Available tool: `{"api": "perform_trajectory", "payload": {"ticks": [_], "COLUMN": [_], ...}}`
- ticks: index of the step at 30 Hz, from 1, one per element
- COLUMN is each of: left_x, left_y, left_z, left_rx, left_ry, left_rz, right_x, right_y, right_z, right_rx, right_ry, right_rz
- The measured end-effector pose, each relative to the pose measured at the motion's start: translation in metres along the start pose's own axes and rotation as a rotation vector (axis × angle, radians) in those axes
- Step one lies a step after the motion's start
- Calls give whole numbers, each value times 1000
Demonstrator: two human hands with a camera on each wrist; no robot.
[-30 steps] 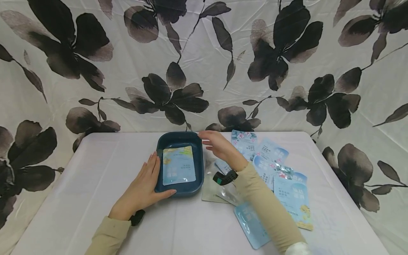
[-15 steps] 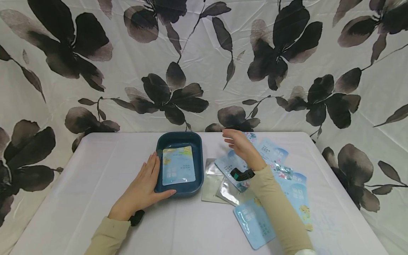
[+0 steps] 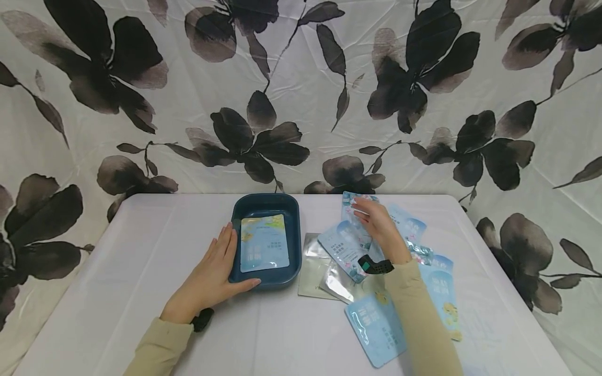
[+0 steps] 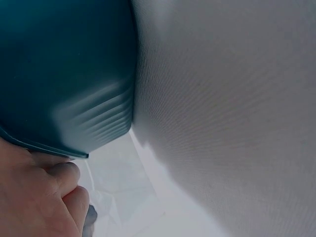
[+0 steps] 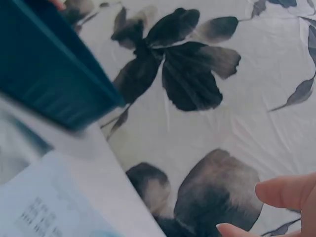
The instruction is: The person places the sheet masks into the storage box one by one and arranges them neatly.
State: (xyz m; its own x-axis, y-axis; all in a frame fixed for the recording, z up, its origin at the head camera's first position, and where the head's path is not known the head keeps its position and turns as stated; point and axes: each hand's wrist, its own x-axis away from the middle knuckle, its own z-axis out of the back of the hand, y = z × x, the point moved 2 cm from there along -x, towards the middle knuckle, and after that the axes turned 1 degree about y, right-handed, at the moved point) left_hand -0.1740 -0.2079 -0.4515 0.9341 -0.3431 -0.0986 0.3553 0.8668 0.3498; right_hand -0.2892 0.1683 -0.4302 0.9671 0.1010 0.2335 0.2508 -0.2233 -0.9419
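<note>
My left hand [image 3: 207, 271] lies along the left side of a dark blue tray [image 3: 293, 245], fingers straight and thumb at its front corner. In the left wrist view, the fingers [image 4: 66, 180] touch the tray's rim [image 4: 49, 149]. A light blue sheet-mask packet [image 3: 264, 244] lies flat inside the tray. My right hand [image 3: 380, 225] is over the spread packets to the tray's right, fingers loosely bent and holding nothing. Beneath and beside it are a flowered blue packet [image 3: 349, 203] and a tilted blue packet [image 3: 345, 245]. In the right wrist view, its fingertips [image 5: 269, 193] stand apart.
Silver-and-cream packets [image 3: 312, 277] lie just right of the tray. Another blue packet [image 3: 376, 331] is near the front, and more blue packets [image 3: 439, 290] overlap at the right, partly behind the sleeve. A white-covered table [image 3: 188, 219] meets a flowered cloth backdrop [image 3: 329, 104].
My right hand has moved right, away from the tray's far right corner to over the packets. The left hand, the tray and its packet stay in place.
</note>
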Motion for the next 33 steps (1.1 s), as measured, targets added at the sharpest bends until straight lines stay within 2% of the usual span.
{"api": "perform_trajectory", "payload": {"ticks": [7, 14, 19, 26, 28, 33], "left_x": [1, 0, -1, -1, -1, -1], "left_y": [2, 1, 0, 0, 0, 0], "left_z": [0, 2, 0, 0, -1, -1], "left_rx": [1, 2, 0, 3, 3, -3], "left_ry": [19, -10, -12, -17, -19, -18], "left_rz": [-12, 6, 11, 16, 18, 22], "right_x": [6, 14, 11, 6, 6, 6], "right_y": [20, 29, 36, 44, 45, 48], "right_z": [11, 9, 8, 5, 5, 4], "right_rx": [220, 450, 637, 920, 965, 993], "right_ry": [56, 40, 24, 52, 58, 80], "right_rz": [46, 106, 130, 186, 200, 184]}}
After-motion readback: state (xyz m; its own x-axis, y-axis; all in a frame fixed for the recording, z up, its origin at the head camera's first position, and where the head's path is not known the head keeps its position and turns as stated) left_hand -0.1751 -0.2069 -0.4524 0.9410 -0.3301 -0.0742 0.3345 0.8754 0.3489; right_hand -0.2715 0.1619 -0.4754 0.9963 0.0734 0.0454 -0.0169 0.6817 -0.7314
